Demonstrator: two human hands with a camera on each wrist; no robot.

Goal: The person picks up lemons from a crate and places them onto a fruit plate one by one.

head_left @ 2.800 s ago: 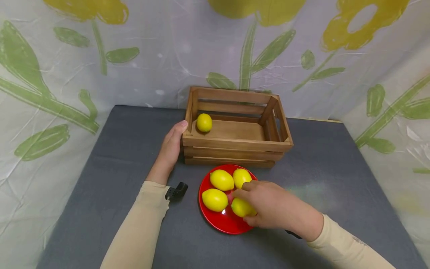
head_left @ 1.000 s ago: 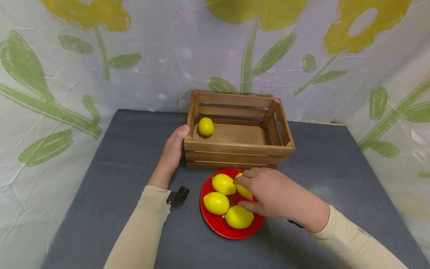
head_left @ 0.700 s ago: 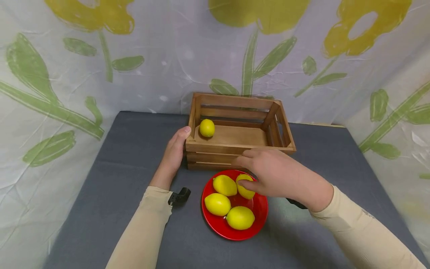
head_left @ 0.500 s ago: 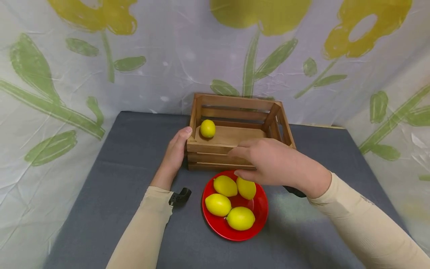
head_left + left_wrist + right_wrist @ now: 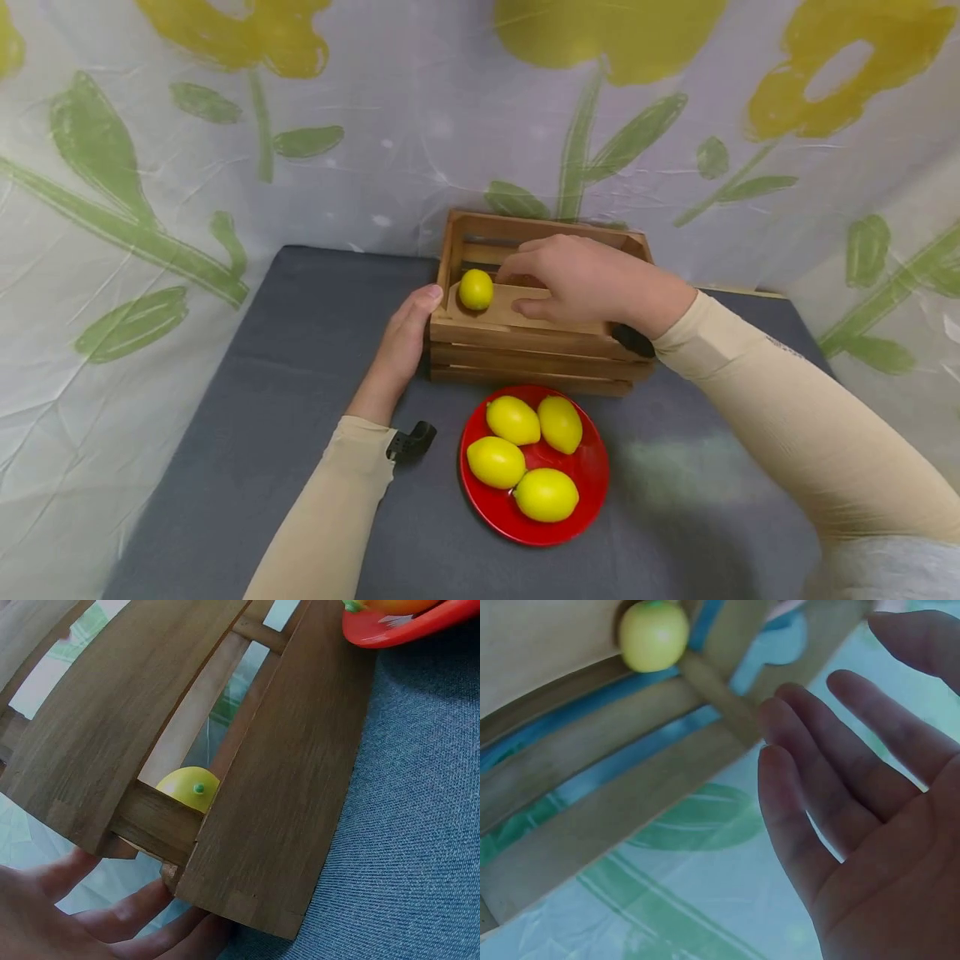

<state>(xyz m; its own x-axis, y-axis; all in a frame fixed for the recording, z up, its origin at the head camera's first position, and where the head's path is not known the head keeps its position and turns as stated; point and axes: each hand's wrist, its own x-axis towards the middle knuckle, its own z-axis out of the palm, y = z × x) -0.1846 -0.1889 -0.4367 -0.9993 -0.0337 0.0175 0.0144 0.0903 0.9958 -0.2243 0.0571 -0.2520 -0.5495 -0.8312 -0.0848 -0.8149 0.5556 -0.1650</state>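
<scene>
My left hand [image 5: 405,337] rests against the left end of a slatted wooden crate [image 5: 525,360], its fingertips at the rim. In the left wrist view the fingers [image 5: 127,915] lie along the crate's outer end. One lemon [image 5: 476,290] sits inside at the left; it shows through a slat gap in the left wrist view. My right hand [image 5: 573,279] is over the crate, right of that lemon. The right wrist view shows its fingers [image 5: 855,765] loosely spread with nothing between them. Several lemons [image 5: 547,495] lie on a round red plate [image 5: 495,518] before the crate.
A dark grey cloth [image 5: 300,358] covers the table. Close behind the crate hangs a pale curtain [image 5: 420,125] with painted yellow flowers, which also comes down along both sides. A black wrist mount [image 5: 411,442] sticks out from the left sleeve.
My right hand has left the lemons on the plate and moved away from me, over the crate, carrying nothing. The nearest lemon has shifted slightly on the plate. My left hand stays at the crate.
</scene>
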